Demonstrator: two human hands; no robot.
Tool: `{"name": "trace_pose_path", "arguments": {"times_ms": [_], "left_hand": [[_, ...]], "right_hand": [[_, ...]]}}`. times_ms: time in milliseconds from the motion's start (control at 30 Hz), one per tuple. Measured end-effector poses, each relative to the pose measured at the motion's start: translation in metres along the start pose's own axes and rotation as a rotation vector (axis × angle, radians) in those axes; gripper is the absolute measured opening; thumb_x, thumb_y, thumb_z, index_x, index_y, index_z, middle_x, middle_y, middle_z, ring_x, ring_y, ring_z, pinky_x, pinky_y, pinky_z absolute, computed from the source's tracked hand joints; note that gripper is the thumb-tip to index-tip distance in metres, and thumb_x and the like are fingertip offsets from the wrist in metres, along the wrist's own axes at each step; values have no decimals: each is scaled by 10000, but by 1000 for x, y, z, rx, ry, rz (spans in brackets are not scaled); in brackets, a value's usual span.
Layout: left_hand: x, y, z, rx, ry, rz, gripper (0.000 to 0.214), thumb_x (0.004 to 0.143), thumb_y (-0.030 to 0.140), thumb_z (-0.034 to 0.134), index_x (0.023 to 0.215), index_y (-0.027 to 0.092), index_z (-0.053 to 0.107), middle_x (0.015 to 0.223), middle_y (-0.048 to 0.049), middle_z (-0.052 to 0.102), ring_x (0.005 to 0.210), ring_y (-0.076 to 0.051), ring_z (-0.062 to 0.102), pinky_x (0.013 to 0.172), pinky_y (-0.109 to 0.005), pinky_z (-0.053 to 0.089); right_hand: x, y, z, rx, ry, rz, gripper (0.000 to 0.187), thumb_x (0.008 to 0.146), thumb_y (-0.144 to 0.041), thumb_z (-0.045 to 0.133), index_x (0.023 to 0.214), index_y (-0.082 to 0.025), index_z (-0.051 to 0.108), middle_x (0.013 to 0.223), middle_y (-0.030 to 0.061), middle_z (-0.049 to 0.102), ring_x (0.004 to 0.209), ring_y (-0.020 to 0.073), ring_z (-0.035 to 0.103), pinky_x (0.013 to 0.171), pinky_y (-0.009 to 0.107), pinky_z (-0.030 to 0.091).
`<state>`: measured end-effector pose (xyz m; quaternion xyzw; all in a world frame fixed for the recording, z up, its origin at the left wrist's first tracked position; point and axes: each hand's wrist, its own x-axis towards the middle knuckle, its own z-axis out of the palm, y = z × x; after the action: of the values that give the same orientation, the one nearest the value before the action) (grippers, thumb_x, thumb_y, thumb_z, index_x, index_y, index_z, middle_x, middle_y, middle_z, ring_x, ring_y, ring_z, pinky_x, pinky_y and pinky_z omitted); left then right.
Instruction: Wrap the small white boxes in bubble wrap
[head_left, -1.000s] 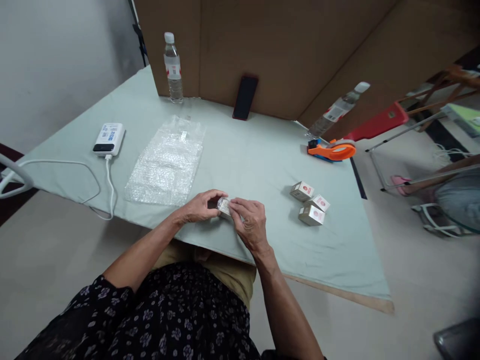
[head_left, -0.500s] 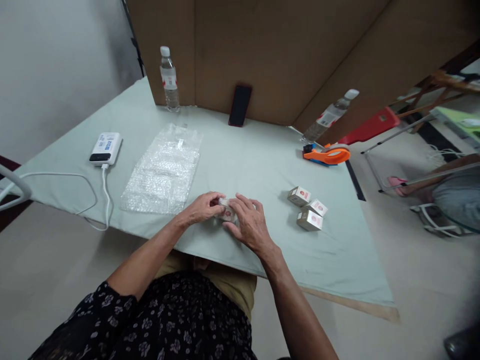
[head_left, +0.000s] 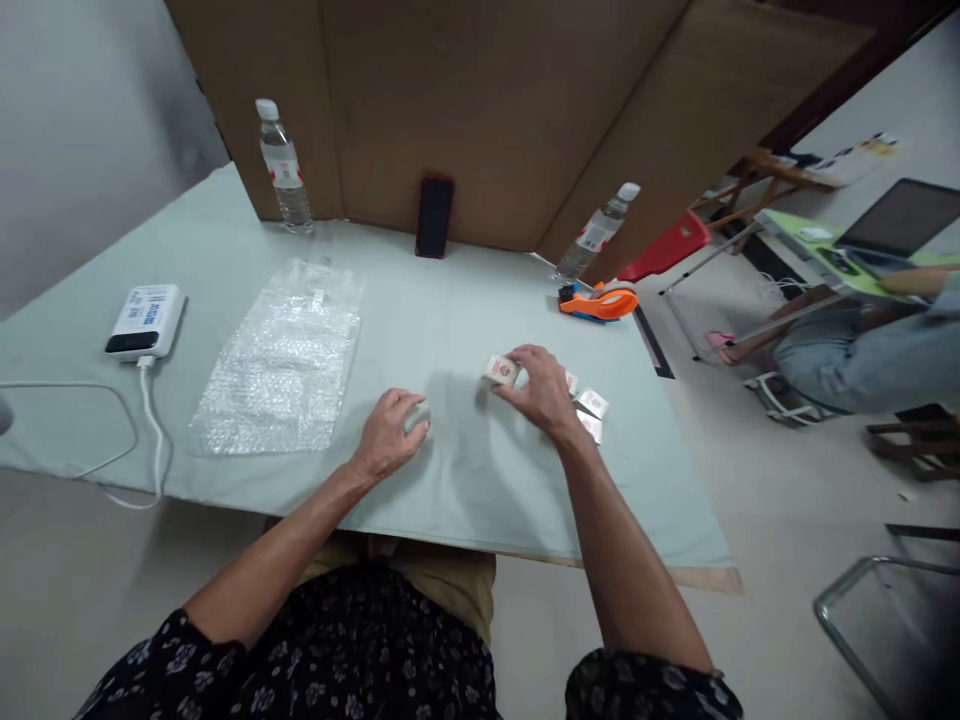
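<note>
My right hand (head_left: 541, 388) pinches a small white box (head_left: 502, 370) with red print, between thumb and fingers, to the left of the other boxes. Three similar boxes (head_left: 592, 403) stand close together under and beside that wrist, one partly covered by the hand. Over the cloth near the table's front, my left hand (head_left: 391, 432) is curved, thumb and forefinger apart. Only a pale patch like the cloth shows between them, and its other fingers are partly hidden. Flat bubble wrap (head_left: 281, 360) lies to the left of this hand.
A white power bank (head_left: 146, 320) with a cable lies at the left. Bottles (head_left: 284, 170) and a phone (head_left: 434, 217) stand by the cardboard (head_left: 487, 120). An orange tape dispenser (head_left: 604, 301) sits at the back right. Another person (head_left: 877, 350) is at a green table.
My hands have parted. The right hand has carried the small box rightward and away from me, toward the other boxes. My left hand has let go of it. The view has swung right.
</note>
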<state>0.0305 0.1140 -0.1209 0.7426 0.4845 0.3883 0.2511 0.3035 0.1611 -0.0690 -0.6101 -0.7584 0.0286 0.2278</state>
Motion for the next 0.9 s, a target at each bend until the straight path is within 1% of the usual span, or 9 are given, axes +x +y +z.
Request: {"name": "trace_pose_path", "arguments": {"times_ms": [100,200,467,533,600,700,767,833,900], "left_hand": [[-7,-2,10,96,32,93,249,823,147,569,1054,156,661,1029,-104,617,1002,-238,584,922,-400,509],[-9,-3,13,126,35,121,221,826,120,562,1021,153,660,1009,-100,623,981,-236,585,899,-390,511],[-9,0,12,125,53,113,205,831,97,547,990,165,657,989,-86,623,964,-222,585,879,-370,510],[-9,0,11,122,56,115,207,829,92,544,985,163,659,985,-86,624,961,-222,585,876,-372,511],[-9,0,11,117,58,120,206,830,91,542,983,161,660,983,-87,624,962,-222,586,876,-373,513],[-9,-4,12,113,67,123,214,823,88,539,981,161,663,983,-87,623,966,-223,588,880,-375,515],[-7,-5,14,119,74,115,216,813,87,542,971,164,666,980,-86,622,963,-223,589,881,-377,517],[-6,-2,16,126,85,106,207,803,91,551,954,166,671,977,-87,621,961,-224,594,884,-381,522],[-7,4,14,124,103,117,194,794,96,563,938,162,675,978,-94,620,962,-225,600,887,-383,530]], "right_hand": [[26,33,-9,-87,-79,92,453,714,-372,734,1143,-239,673,1240,122,628,1120,352,549,897,474,424],[39,51,-11,-136,-163,144,469,719,-388,743,1161,-246,682,1255,117,635,1136,353,542,877,455,415],[36,60,-8,-207,-230,200,442,802,-464,678,1192,-256,670,1310,106,633,1183,352,523,899,458,391],[34,60,-9,-225,-228,196,506,798,-475,678,1251,-252,637,1345,117,614,1211,363,507,924,477,387],[30,62,-13,-257,-211,213,657,774,-498,696,1360,-235,557,1392,139,578,1238,378,491,942,491,389],[21,67,-26,-338,-225,294,818,732,-507,724,1439,-184,470,1395,181,563,1243,390,493,935,493,408],[14,68,-36,-404,-305,330,700,734,-460,725,1348,-168,559,1306,187,616,1212,386,519,910,484,423],[9,62,-43,-473,-376,331,478,751,-409,709,1159,-165,668,1179,180,667,1162,380,549,875,473,428],[4,51,-45,-520,-386,292,321,763,-395,692,986,-165,705,1074,175,685,1113,378,569,835,463,421]]}}
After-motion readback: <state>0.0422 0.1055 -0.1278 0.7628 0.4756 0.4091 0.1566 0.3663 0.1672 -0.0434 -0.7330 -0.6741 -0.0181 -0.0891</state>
